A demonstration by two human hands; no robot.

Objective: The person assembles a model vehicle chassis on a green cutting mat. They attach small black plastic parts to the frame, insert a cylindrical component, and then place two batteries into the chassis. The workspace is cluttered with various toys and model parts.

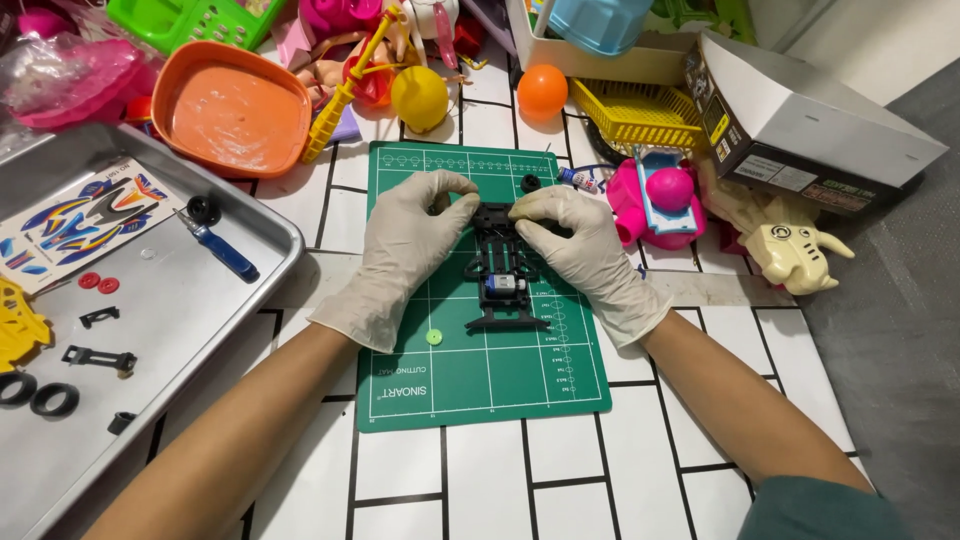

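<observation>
The scene is lit brightly and evenly from above, and colours are rendered vividly. Only soft, short shadows are cast: a faint one is seen under the hands (500,245) on the green cutting mat (480,370), and another beneath the forearms on the white worktop (600,470). A dull sheen is spread across the metal tray (180,300) at 9 o'clock, and a pale glare is caught on the orange dish (232,110) at 11 o'clock. Focus is held sharp at the centre; slight softening and wide-angle stretching are noticed toward the corners.
</observation>
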